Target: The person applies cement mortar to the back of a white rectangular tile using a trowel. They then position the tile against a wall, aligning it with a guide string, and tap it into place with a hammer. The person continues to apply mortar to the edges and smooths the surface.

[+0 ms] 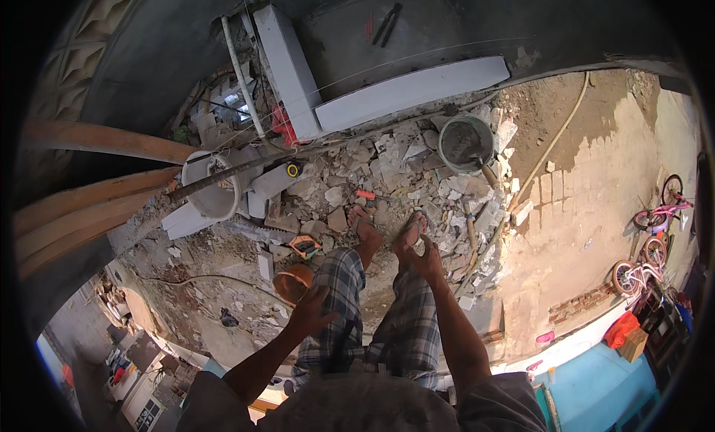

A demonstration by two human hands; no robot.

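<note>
Head: orange bowl (292, 283) beside left-hand fingers (316, 292)

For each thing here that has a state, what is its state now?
Left hand: open, empty, fingers spread.
Right hand: open, empty.
Round grey metal bucket: upright, holds grey mortar.
White plastic bucket: tipped sideways, empty.
Pink children's bicycle: lying down.

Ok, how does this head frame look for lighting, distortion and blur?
Head view: heavy fisheye, black corners, the white block edge bowed; daylight bright on the sandy ground, upper left dim; rubble fairly sharp; left hand and right hand slightly soft, both empty.
</note>
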